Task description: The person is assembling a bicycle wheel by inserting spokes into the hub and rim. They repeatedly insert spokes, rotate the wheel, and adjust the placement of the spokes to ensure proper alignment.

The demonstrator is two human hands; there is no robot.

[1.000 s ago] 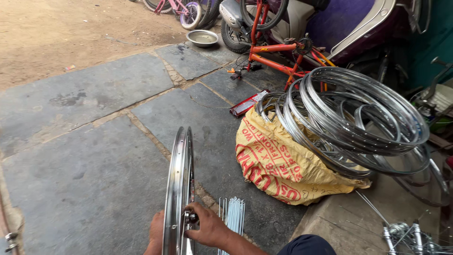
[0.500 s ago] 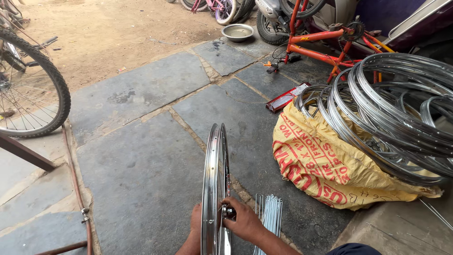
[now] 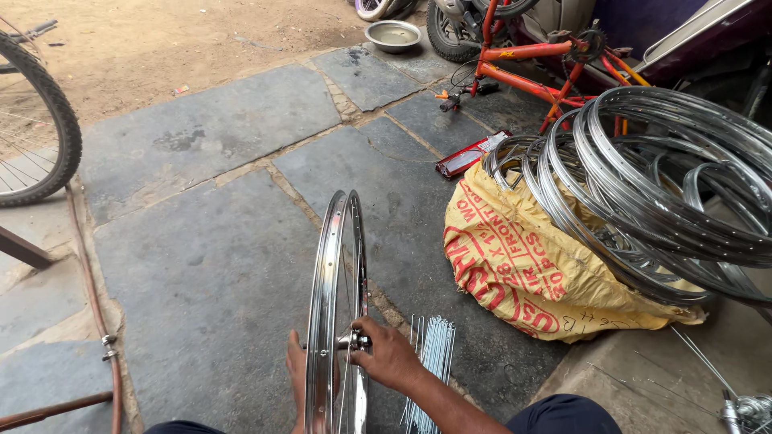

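Note:
A shiny steel bicycle wheel rim (image 3: 331, 265) stands upright on its edge on the stone floor, seen edge-on, with thin spokes inside it. My right hand (image 3: 392, 355) grips the hub axle (image 3: 354, 341) at the rim's right side. My left hand (image 3: 296, 376) lies against the left side of the wheel, mostly hidden behind the rim, with only fingers showing. A bundle of loose silver spokes (image 3: 433, 366) lies on the floor just right of my right hand.
A pile of several chrome rims (image 3: 667, 185) rests on a yellow printed sack (image 3: 515, 265) at the right. Behind it are an orange bicycle frame (image 3: 539, 68), a red packet (image 3: 470, 154) and a metal bowl (image 3: 392, 34). A tyred wheel (image 3: 36, 120) stands at the left.
The view has swung left and down, so the wheel, the sack and the rim pile sit further right in the picture. Both hands keep the same hold on the wheel.

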